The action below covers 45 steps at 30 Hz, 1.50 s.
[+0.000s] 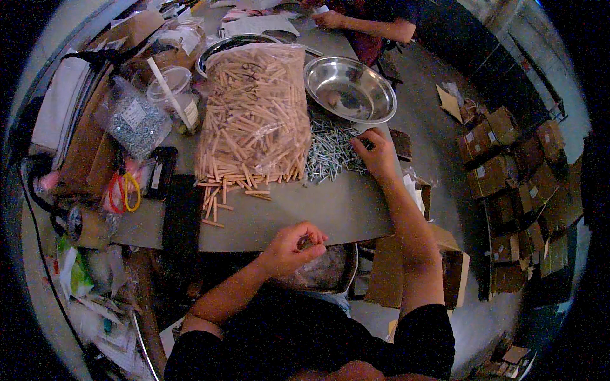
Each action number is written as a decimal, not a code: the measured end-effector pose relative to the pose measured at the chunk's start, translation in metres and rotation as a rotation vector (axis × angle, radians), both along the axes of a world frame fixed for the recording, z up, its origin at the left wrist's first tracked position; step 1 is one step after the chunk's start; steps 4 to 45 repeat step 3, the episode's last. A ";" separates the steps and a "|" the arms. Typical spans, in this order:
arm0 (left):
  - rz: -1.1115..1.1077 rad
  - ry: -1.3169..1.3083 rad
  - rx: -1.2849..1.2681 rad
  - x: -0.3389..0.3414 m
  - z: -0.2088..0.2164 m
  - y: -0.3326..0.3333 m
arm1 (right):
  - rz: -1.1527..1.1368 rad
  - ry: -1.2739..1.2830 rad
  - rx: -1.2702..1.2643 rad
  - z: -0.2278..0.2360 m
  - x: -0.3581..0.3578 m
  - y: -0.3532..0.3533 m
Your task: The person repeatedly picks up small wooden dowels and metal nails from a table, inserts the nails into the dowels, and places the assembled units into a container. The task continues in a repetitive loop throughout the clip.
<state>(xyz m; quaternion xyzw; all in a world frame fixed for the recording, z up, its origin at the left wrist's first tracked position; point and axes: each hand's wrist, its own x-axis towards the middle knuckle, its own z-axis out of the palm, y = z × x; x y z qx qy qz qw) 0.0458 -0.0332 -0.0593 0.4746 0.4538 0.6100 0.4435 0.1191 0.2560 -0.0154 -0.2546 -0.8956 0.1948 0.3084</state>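
Note:
My right hand [376, 152] reaches to the right edge of a pile of metal screws [329, 151], its fingers bent together over them. Whether a screw is pinched in those fingertips is too small to tell. Nearer to me, at the table's front edge, my left hand [293, 249] is curled with thumb and fingers closed; what it holds, if anything, I cannot make out. A large clear plastic bag of wooden dowels [254, 114] lies left of the screws. Some loose dowels [219, 202] have spilled from its near end.
A shiny metal bowl [351, 89] stands behind the screws. On the left are a bag of small metal parts [136, 117], a clear plastic tub [171, 95] and yellow and red rings [130, 192]. Cardboard boxes [508, 165] are stacked at right. Another person's hand [329, 20] shows across the table.

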 end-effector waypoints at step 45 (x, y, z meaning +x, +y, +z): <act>-0.005 0.014 -0.006 -0.002 0.002 0.000 | -0.059 -0.006 0.041 0.003 -0.003 -0.003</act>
